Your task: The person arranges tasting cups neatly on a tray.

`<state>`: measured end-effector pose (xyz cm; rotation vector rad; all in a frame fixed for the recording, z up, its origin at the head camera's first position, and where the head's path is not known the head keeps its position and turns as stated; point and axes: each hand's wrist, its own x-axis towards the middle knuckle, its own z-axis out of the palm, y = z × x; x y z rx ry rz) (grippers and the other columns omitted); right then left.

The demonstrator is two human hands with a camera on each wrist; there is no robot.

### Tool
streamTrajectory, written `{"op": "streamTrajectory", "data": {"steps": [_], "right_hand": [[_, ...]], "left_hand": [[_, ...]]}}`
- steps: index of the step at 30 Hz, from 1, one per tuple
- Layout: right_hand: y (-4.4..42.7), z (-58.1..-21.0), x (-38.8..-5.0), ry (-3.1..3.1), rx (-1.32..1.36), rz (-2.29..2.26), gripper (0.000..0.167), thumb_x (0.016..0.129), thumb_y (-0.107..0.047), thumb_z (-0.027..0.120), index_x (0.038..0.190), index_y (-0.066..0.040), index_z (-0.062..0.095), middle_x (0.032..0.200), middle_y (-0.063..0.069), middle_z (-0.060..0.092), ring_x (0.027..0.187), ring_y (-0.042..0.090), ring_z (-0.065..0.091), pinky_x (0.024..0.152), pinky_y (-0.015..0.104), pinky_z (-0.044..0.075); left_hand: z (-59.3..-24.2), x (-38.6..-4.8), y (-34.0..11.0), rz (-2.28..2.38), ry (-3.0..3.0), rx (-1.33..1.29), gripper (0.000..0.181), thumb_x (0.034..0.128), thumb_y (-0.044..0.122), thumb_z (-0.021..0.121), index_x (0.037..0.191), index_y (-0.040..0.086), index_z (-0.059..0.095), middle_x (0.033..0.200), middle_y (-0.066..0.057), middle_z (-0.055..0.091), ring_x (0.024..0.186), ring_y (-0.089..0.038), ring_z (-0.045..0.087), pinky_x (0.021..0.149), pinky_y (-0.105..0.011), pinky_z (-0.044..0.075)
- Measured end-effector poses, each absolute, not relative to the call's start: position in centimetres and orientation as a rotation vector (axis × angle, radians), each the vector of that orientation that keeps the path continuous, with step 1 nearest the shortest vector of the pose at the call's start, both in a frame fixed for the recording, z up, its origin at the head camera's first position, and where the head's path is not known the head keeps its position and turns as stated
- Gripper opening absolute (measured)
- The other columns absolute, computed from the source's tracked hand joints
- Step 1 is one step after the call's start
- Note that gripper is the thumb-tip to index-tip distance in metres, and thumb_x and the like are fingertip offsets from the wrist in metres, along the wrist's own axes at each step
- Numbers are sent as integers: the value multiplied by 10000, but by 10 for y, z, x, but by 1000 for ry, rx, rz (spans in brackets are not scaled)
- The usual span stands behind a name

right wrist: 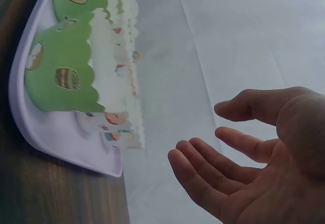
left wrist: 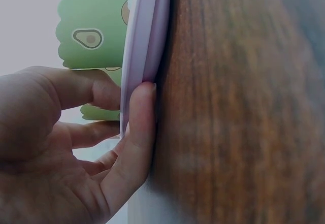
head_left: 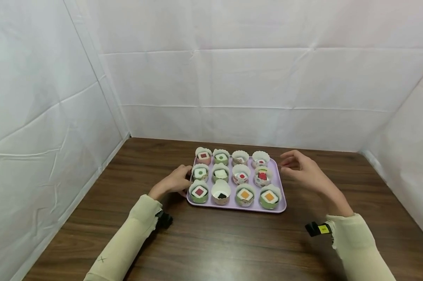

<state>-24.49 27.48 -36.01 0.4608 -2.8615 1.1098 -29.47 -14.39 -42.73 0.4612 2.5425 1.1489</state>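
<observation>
A lilac tray (head_left: pixel 280 190) lies on the table, bearing rows of scalloped paper cups, such as a green cup (head_left: pixel 269 196) at its near right corner. The cups hold small sushi-like pieces: some white with orange, pink or green centres, one dark piece (head_left: pixel 221 196) and one red piece (head_left: pixel 262 176). My left hand (head_left: pixel 178 178) grips the tray's left edge; in the left wrist view, thumb and fingers lie on both sides of the rim (left wrist: pixel 138 36). Beyond the right edge, my right hand (head_left: pixel 302 168) is raised, fingers loosely bent, apart from the tray and holding nothing.
The brown wooden table (head_left: pixel 211 242) extends around the tray. White sheeting (head_left: pixel 246 78) hangs behind it and along both sides. Each sleeve cuff has a small black device (head_left: pixel 313 229) on it.
</observation>
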Motion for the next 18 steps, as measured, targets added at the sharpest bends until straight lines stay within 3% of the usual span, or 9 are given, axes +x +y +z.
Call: {"op": "streamTrajectory", "data": {"steps": [4, 13, 18], "right_hand": [[279, -360, -243, -2843, 462, 1120, 405, 1037, -183, 614, 1392, -17, 510, 1278, 216, 638, 1184, 357, 625, 862, 198, 539], [279, -364, -245, -2851, 464, 1128, 400, 1039, -180, 610, 1391, -19, 507, 1305, 230, 630, 1209, 370, 620, 927, 330, 563], [279, -364, -246, -2841, 490, 1161, 403, 1033, -148, 613, 1390, 4, 504, 1306, 257, 623, 1196, 377, 624, 879, 240, 562]], "left_hand": [[-427, -294, -143, 1141, 2544, 441, 416, 927, 4, 595, 1337, -40, 539, 1278, -256, 432, 867, -313, 616, 557, -328, 643], [-431, -295, -144, 1178, 2523, 412, 420, 919, 1, 603, 1330, -38, 528, 1286, -259, 431, 820, -305, 635, 557, -335, 645], [-428, -295, -142, 1175, 2530, 415, 432, 927, 13, 609, 1349, -35, 525, 1295, -261, 433, 825, -304, 636, 559, -329, 645]]}}
